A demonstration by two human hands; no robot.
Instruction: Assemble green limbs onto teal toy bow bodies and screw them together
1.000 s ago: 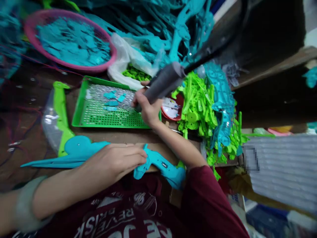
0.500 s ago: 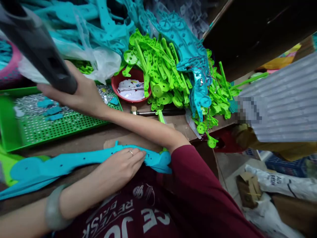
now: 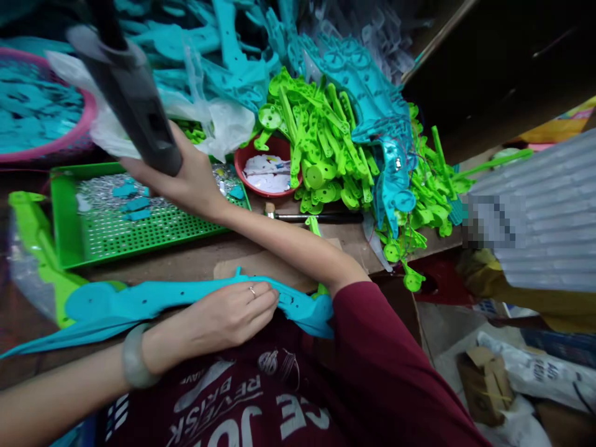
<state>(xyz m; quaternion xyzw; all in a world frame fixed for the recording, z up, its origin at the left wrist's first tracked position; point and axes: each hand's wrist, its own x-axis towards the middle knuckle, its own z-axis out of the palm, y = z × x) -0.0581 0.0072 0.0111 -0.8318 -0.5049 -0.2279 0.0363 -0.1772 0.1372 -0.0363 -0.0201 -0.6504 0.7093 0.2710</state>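
Observation:
My left hand (image 3: pixel 233 310), with a ring on one finger and a bangle at the wrist, is closed over the right part of a long blue plastic piece (image 3: pixel 172 298) lying along the table's near edge. My right hand (image 3: pixel 190 177) grips a grey power tool (image 3: pixel 135 93) above the green tray; its upper end runs out of view at the top. Under the blue piece, green plastic parts (image 3: pixel 41 261) stick out at the left. The green perforated tray (image 3: pixel 139 248) holds many small silver screws and a few blue pieces.
A red bowl (image 3: pixel 267 186) with white contents stands beside a heap of green parts (image 3: pixel 321 143). A hammer-like tool (image 3: pixel 316 217) lies before it. Blue parts fill a pink basket (image 3: pixel 86 124) at left. Bags and boxes lie on the floor at right.
The view has shifted left, so the table's contents appear farther right and more of the pink basket shows. Both hands keep their holds.

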